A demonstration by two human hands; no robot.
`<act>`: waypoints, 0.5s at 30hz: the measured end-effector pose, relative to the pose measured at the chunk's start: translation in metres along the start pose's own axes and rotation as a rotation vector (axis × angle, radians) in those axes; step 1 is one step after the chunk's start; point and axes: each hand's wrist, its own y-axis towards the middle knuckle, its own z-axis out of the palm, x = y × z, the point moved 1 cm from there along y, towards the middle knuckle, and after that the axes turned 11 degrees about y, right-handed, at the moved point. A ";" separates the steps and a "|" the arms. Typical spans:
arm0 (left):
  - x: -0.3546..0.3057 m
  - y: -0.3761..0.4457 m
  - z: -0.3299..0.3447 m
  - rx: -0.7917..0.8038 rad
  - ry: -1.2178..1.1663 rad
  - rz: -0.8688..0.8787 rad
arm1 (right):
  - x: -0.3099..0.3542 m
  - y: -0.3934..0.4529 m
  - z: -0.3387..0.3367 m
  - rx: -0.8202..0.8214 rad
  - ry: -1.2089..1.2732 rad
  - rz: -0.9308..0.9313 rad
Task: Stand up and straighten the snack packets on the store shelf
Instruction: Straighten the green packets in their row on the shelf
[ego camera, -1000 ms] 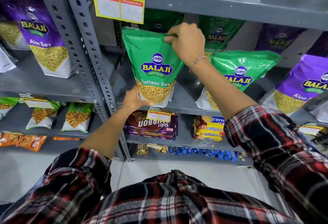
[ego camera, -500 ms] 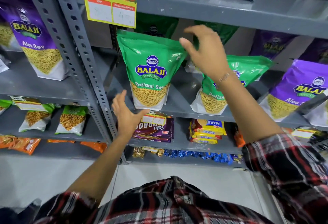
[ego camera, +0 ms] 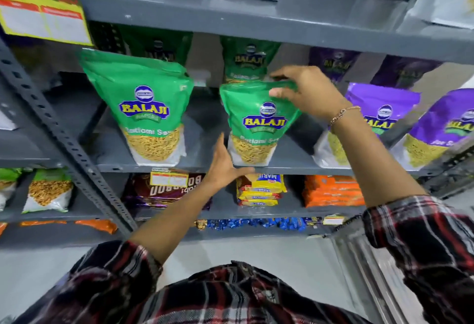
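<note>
Two green Balaji packets stand at the front of the grey middle shelf [ego camera: 289,167]. The left green packet [ego camera: 143,108] stands upright with no hand on it. My right hand [ego camera: 307,90] pinches the top edge of the right green packet [ego camera: 256,121], which stands almost upright. My left hand [ego camera: 225,162] is at that packet's lower left corner, fingers spread, touching its base. More green packets [ego camera: 250,59] stand behind in shadow. Purple Balaji packets [ego camera: 384,111] stand to the right, one partly hidden by my right forearm.
A slotted grey upright post [ego camera: 64,144] divides the shelving on the left, with a yellow price tag [ego camera: 43,13] above it. White packets sit on the upper shelf [ego camera: 256,18]. Biscuit packs [ego camera: 261,187], orange packs [ego camera: 333,190] and blue sweets fill the lower shelves.
Both hands left the left green packet and moved right. My right hand took hold of the right green packet's top, and my left hand came to its base. The packet stands straighter.
</note>
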 end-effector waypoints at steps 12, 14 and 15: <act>0.012 0.013 0.022 -0.129 0.168 -0.043 | -0.011 0.019 0.010 -0.253 -0.022 -0.021; 0.013 0.014 0.024 -0.142 0.164 -0.053 | -0.011 0.021 0.010 -0.253 -0.026 -0.041; 0.013 0.014 0.025 -0.147 0.164 -0.061 | -0.011 0.022 0.009 -0.250 -0.026 -0.047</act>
